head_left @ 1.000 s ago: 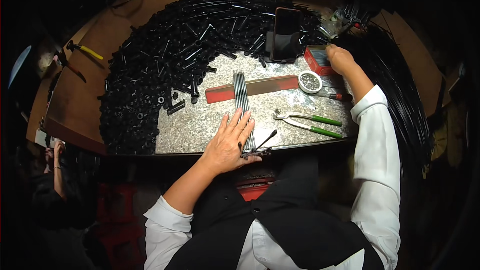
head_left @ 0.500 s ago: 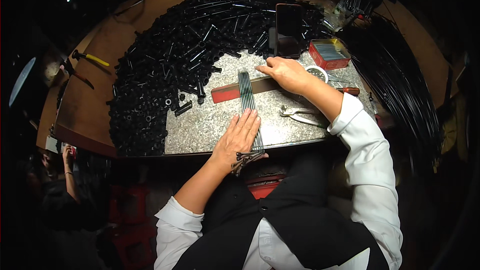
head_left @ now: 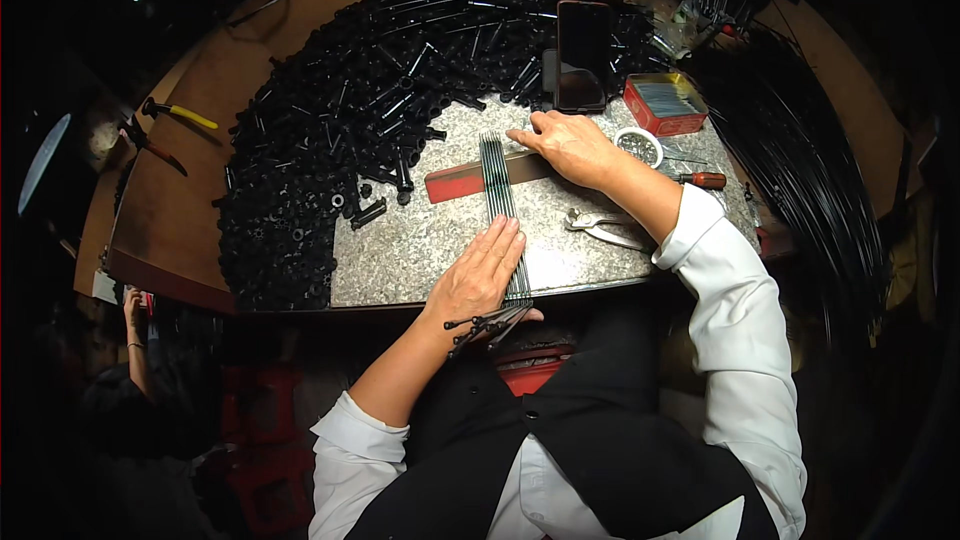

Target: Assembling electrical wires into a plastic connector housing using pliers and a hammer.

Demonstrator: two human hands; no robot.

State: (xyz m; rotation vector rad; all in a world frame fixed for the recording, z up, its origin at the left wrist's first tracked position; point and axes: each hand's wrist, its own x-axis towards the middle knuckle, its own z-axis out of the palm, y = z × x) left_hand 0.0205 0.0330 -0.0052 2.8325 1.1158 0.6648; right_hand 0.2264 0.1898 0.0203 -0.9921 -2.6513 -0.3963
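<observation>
My left hand lies over a flat row of thin dark metal rods. Its fingers stretch along them and its thumb shows under the rods at the front edge. The rods' fanned, black-tipped ends stick out past that edge, by my wrist. Beneath the row, crosswise, lies a flat red and dark bar. Close to the rods' far tips, my right hand is closed in a pinch above the bar's right part. What it pinches, if anything, is hidden or too small to tell.
Silver pliers, a screwdriver, a white dish and a red tin lie to the right. Behind stands a phone. A black heap of parts surrounds the speckled slab; black rods lie far right.
The rods' near ends have fanned out further to the left beneath my left wrist. My right hand has barely shifted and stays by the far tips.
</observation>
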